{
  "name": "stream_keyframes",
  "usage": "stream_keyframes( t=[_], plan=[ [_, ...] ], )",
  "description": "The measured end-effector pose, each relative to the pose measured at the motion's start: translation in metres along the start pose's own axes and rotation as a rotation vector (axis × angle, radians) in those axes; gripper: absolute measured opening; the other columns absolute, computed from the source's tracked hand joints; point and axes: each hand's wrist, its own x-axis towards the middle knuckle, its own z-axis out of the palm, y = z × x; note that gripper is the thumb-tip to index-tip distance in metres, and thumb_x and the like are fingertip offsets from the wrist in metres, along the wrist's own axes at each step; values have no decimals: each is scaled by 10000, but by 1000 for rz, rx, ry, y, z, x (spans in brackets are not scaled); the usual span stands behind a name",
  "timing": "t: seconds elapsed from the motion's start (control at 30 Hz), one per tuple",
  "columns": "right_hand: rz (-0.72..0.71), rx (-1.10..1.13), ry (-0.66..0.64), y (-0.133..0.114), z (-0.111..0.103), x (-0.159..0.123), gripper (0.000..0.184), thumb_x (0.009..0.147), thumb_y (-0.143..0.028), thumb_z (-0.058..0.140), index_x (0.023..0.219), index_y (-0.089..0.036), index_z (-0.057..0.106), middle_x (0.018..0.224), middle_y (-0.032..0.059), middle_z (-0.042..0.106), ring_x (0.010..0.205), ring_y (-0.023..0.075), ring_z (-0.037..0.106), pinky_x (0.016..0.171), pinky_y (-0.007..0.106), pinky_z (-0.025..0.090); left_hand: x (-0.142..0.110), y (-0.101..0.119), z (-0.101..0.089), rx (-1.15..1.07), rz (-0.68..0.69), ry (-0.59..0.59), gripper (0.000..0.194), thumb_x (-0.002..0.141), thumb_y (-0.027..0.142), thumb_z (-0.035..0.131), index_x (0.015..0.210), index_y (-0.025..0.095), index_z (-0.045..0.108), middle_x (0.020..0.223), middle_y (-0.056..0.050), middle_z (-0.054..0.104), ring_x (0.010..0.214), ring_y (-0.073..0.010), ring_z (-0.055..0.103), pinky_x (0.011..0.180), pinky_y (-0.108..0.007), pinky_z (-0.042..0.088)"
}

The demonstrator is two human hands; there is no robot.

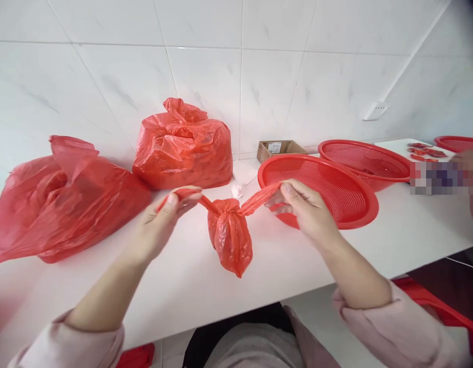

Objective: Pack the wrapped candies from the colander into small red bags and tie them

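Note:
A small red plastic bag (229, 237) hangs bulging just above the white table (190, 286), its neck gathered and twisted. My left hand (163, 225) pinches one stretched handle of the bag between thumb and fingers. My right hand (301, 209) grips the other handle, pulling it out the opposite way. The bag's contents are hidden by the red plastic. Behind my right hand lies a round red mesh basket (359, 220), its rim close to my fingers.
Two large, full red plastic bags (182, 151) (63, 202) stand at the left and back. Further right are a second red basket (364, 156), a cardboard box (278, 151), small red packets (424, 152), and a third basket (456, 143). A person's blurred hand (468, 168) enters at the right edge.

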Motion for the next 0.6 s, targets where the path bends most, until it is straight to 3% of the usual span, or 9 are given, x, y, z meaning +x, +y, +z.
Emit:
stream_keyframes(
  t=[0.1,0.17,0.23,0.37,0.47,0.6],
  plan=[
    [54,83,-10,25,37,-6,365,944,-517,507,1147,-245,641,1055,59,645,888,171,638,701,291,560,-3,-27,26,120,106,-43,374,1005,434,397,1291,311,606,1462,-71,457,1302,-249,480,1101,-474,377],
    [26,-41,28,42,56,-16,366,963,-480,487,1201,-256,651,1025,64,619,924,176,612,777,321,549,-10,-42,37,359,164,-109,386,1004,396,409,1335,302,582,1499,-93,365,1345,-270,415,1075,-455,405],
    [-27,-185,133,55,68,-26,358,979,-434,467,1233,-265,655,976,66,591,886,172,595,824,344,531,-18,-51,44,550,192,-153,408,1008,358,397,1395,323,521,1467,-103,369,1268,-256,482,979,-408,481],
    [-39,-295,244,61,79,-41,375,999,-382,418,1290,-267,624,930,64,604,774,167,602,783,340,535,-29,-57,51,763,213,-79,406,1011,312,375,1397,346,498,1227,-84,515,855,-154,616,679,-276,518],
    [-9,-327,152,60,85,-46,390,1002,-366,418,1348,-281,577,985,62,675,852,178,650,823,327,537,-34,-58,55,809,265,-54,391,1007,277,373,1368,309,518,957,-38,587,650,-115,550,576,-227,460],
    [-7,-328,14,66,85,-45,375,1001,-324,435,1346,-282,574,1094,35,727,885,177,701,849,316,547,-40,-62,53,818,298,-82,403,998,230,363,1372,259,509,618,48,447,484,-102,395,489,-200,364]
  ],
)
